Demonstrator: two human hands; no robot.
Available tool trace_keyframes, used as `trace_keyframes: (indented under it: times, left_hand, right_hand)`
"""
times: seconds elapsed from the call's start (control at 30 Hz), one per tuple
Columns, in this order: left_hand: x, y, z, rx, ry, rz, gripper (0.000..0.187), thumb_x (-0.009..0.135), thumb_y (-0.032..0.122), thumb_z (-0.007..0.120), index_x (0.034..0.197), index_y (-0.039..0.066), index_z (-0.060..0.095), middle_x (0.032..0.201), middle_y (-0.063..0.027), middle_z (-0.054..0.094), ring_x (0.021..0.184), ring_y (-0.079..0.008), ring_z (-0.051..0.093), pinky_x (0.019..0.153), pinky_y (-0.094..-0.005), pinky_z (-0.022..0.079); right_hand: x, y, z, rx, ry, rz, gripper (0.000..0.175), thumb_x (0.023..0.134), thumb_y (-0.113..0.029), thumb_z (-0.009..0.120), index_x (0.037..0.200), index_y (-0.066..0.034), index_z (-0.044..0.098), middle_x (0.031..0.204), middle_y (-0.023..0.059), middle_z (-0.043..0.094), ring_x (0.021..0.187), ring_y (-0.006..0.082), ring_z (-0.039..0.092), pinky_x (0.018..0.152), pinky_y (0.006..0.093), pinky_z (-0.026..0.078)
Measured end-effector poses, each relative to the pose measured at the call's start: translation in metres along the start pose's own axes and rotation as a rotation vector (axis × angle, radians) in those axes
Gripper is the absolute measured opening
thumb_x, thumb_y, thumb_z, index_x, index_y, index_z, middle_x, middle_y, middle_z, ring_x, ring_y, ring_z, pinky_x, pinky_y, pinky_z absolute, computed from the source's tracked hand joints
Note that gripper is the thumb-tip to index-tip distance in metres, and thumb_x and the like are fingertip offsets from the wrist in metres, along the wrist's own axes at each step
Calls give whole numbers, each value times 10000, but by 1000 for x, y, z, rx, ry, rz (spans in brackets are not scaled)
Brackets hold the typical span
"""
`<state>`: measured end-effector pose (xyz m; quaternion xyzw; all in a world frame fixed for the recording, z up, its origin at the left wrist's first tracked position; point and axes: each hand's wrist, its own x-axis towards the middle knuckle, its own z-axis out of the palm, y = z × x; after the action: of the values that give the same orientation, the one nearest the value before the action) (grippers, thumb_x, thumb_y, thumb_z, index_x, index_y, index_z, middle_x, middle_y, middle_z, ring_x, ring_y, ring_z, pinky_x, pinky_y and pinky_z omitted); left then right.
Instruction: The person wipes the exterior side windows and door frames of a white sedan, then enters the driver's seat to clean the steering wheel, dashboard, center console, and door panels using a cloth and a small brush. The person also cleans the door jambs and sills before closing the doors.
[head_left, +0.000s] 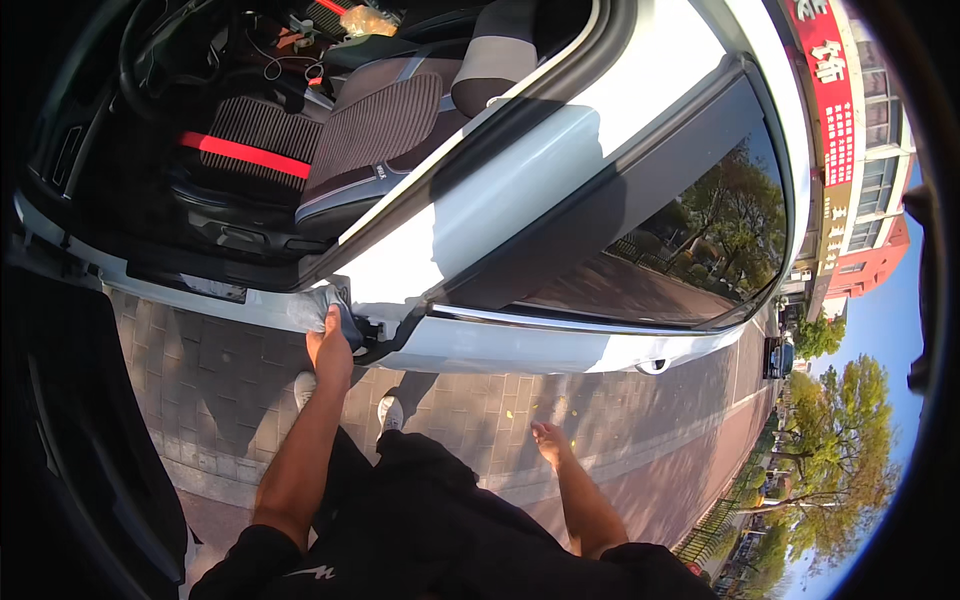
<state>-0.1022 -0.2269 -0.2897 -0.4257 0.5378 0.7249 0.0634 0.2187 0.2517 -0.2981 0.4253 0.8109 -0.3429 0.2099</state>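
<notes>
My left hand (330, 352) grips a grey cloth (306, 307) and presses it on the white car body, at the lower rear corner of the front door opening. Part of the cloth is hidden under my fingers. Just right of it is a dark door hinge or latch part (369, 330). Lower and to the right, my right hand (553, 444) hangs over the pavement, apart from the car. Its fingers are loosely curled and nothing shows in them. The door sill (202, 301) runs left from the cloth.
The opened front door (90, 420) stands on my left. Inside are the driver's seat (390, 112), a red strap (244, 155) and the steering wheel (135, 67). The shut rear door (510, 341) extends right. Brick paving (465, 405) lies underfoot; a parked dark car (778, 358) is farther off.
</notes>
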Motion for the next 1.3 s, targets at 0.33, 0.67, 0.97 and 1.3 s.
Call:
trace_keyframes:
  times: [0.33,0.67,0.97,1.3]
  left_hand:
    - [-68,169,63,178,-398,663,428,1054,400,684,1087,-26,703,945,-13,651,824,-124,550,768,-274,451]
    - [-211,239,-105,-540,-1084,760,768,1027,567,589,1566,36,460,1554,-184,537,1387,-387,551,1169,-571,455]
    - [-255,240,-20,-491,-472,830,411,1003,201,677,1364,10,634,1225,-154,735,1092,-283,730,991,-418,587]
    - [-219,392,194,1019,-336,2396,485,1022,367,568,1357,27,650,1410,-198,640,1359,-377,566,1219,-484,378]
  right_hand:
    - [-32,-108,-24,122,752,-105,440,969,-341,651,1264,-18,695,1245,219,727,1188,394,671,1061,466,495]
    - [114,-27,-239,-519,821,-244,642,787,-120,771,1389,-44,559,1567,137,488,1516,337,373,1156,532,382]
    - [142,-74,-273,-538,529,42,450,777,-215,841,1167,-29,715,1210,219,741,1159,366,721,976,456,596]
    - [-19,46,-183,-385,574,288,481,760,-229,870,1187,-61,729,1228,240,701,1165,418,672,1004,490,557]
